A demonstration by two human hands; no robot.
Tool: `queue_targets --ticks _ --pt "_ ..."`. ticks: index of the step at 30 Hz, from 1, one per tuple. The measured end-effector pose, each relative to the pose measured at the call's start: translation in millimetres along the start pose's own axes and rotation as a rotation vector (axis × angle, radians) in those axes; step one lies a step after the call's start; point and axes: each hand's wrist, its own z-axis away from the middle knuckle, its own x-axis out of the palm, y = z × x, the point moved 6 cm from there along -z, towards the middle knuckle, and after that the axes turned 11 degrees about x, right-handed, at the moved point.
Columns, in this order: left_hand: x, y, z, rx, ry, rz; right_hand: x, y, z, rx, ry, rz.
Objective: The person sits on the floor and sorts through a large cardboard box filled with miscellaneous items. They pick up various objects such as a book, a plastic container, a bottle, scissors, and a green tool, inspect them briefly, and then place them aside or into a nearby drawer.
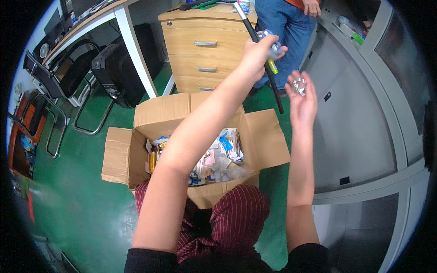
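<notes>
My left hand (257,55) reaches far forward, closed around a long black stick (248,25) with a white end. The same hand holds a clear, bluish plastic thing (274,47) and a yellow-green piece (272,66); their kinds are hard to tell. To the right, my right hand (303,105) is palm up, with its fingers curled about a small, clear, shiny object (299,85). Below my left forearm an open cardboard box (267,136) stands on the floor between my knees. Inside lie small packets, papers and clear plastic bags (230,172), partly hidden by the forearm.
A wooden drawer cabinet (182,57) stands beyond the box. Another person in blue jeans (284,34) is beside it. Grey cabinets (355,109) run along the right. At left are a black case (120,68), a chair (75,75) and a white-legged desk (132,45) on the green floor (82,182).
</notes>
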Motion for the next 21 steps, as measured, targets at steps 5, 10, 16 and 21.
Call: queue_targets --ticks 5,10,16,21 --pt "9.0 -42.7 13.0 -0.002 0.021 -0.043 22.5 -24.1 -13.6 0.067 0.042 0.243" --pt "3.1 -72.9 19.1 0.005 -0.033 -0.483 17.7 12.7 -27.4 0.319 -0.052 0.106" --pt "-8.9 -112.2 7.1 -0.341 -0.075 -0.778 -16.8 66.6 -60.0 0.22 -0.076 -0.163" --pt "17.9 -83.3 26.7 -0.225 -0.064 -0.702 -18.8 73.3 -49.6 0.136 0.181 -0.15"
